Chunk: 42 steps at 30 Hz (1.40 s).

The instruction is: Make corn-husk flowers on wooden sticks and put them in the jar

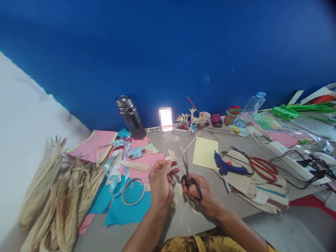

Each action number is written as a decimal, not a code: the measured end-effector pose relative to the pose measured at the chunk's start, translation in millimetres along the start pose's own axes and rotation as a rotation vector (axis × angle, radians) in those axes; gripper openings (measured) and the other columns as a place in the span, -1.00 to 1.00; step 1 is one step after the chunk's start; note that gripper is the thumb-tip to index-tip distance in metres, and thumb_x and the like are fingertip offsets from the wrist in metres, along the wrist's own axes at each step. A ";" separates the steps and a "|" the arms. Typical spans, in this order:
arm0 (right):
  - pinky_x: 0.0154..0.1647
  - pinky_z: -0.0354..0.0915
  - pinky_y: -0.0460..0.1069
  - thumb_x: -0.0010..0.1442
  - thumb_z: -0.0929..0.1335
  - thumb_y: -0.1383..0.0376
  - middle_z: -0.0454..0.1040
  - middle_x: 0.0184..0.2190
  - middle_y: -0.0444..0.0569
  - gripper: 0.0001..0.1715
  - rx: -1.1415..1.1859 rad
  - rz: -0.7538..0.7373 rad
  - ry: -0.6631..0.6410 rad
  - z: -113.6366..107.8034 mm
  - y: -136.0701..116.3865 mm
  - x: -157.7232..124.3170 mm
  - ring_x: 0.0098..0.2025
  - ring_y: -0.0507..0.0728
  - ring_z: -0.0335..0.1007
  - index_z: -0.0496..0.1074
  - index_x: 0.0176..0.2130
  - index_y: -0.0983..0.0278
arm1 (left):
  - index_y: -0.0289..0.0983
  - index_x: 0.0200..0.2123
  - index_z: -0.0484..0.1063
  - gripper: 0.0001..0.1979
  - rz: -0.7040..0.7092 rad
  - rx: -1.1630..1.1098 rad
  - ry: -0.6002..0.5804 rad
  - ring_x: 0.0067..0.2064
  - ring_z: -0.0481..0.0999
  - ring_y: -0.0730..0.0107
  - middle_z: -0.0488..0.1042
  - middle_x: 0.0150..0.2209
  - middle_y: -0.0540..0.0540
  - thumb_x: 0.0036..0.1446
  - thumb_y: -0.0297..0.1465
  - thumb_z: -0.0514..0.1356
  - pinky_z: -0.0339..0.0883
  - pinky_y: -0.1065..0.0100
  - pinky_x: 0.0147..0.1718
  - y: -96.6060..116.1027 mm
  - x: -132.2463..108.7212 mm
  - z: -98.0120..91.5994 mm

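In the middle of the head view my left hand (162, 182) pinches a small pale cut piece of dried corn husk (172, 155) between thumb and fingers. My right hand (206, 196) has its fingers in the black handles of a pair of scissors (187, 170). Their blades point up and away, just right of the husk piece and apart from it. Thin pale trimmings (193, 207) lie on the table below both hands. A longer husk strip (135, 165) rests on pink paper to the left.
Dried corn husks (64, 203) are heaped at the left. A tape ring (144, 192) lies on blue sheets. A dark flask (132, 120) stands behind. To the right are a blue glue gun (231, 169), red-handled scissors (264, 168) and a white power strip (286, 154) with cords.
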State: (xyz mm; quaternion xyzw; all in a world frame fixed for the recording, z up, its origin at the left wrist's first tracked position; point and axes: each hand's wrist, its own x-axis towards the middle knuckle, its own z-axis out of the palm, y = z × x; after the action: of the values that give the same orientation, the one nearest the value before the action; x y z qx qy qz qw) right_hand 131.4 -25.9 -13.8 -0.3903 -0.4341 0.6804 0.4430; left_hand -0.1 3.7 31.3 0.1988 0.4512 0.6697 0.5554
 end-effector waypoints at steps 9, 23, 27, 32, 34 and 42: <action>-0.48 0.10 -0.09 -0.04 0.45 0.06 0.35 -0.55 -0.12 -0.63 -0.242 -0.050 0.116 -0.1 7.8 4.9 -0.49 0.00 0.17 0.44 -0.46 0.33 | -0.28 -0.55 0.42 -0.79 -0.037 -0.023 -0.071 -0.34 0.55 0.33 0.51 -0.48 -0.05 -0.12 -0.37 0.40 0.42 0.38 -0.40 -4.3 -3.6 2.0; -0.54 0.17 -0.09 -0.09 0.48 0.08 0.41 -0.61 -0.11 -0.67 -0.219 -0.039 0.162 2.0 3.3 4.3 -0.55 0.02 0.25 0.43 -0.54 0.29 | -0.27 -0.55 0.39 -0.76 -0.063 -0.008 -0.082 -0.34 0.57 0.33 0.52 -0.49 -0.02 -0.14 -0.36 0.41 0.42 0.39 -0.38 -2.4 -6.1 4.5; -0.55 0.17 -0.09 -0.11 0.48 0.09 0.39 -0.62 -0.12 -0.66 -0.216 -0.029 0.167 1.8 4.7 4.2 -0.56 0.02 0.24 0.40 -0.55 0.28 | -0.27 -0.55 0.39 -0.75 -0.064 -0.014 -0.083 -0.36 0.57 0.34 0.52 -0.49 -0.01 -0.15 -0.36 0.42 0.42 0.38 -0.38 -2.9 -6.9 4.5; -0.56 0.12 -0.10 -0.12 0.50 0.05 0.35 -0.66 -0.15 -0.59 -0.209 -0.016 0.183 2.5 5.8 3.8 -0.59 -0.01 0.17 0.37 -0.57 0.29 | -0.27 -0.54 0.39 -0.77 -0.065 -0.023 -0.094 -0.36 0.57 0.34 0.51 -0.50 0.00 -0.13 -0.37 0.41 0.43 0.37 -0.36 -4.1 -6.0 3.8; -0.57 0.10 -0.11 -0.14 0.51 0.03 0.33 -0.68 -0.16 -0.56 -0.217 -0.006 0.188 3.0 5.3 3.9 -0.61 -0.02 0.15 0.35 -0.59 0.29 | -0.26 -0.53 0.39 -0.77 -0.069 -0.022 -0.096 -0.36 0.57 0.33 0.50 -0.51 0.01 -0.12 -0.37 0.41 0.43 0.36 -0.36 -4.1 -5.4 3.4; -0.58 0.06 -0.12 -0.09 0.51 -0.06 0.32 -0.70 -0.16 -0.48 -0.222 -0.007 0.157 -1.1 15.6 3.2 -0.63 -0.04 0.10 0.35 -0.57 0.30 | -0.26 -0.53 0.38 -0.74 -0.073 -0.015 -0.090 -0.34 0.59 0.31 0.50 -0.52 0.01 -0.15 -0.35 0.43 0.44 0.37 -0.39 -2.2 -6.3 2.0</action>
State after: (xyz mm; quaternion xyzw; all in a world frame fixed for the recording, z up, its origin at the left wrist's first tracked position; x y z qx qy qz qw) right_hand 127.3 -26.3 -29.2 -0.4872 -0.4721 0.5942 0.4321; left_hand 4.6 -1.4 32.0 0.2079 0.4275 0.6426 0.6009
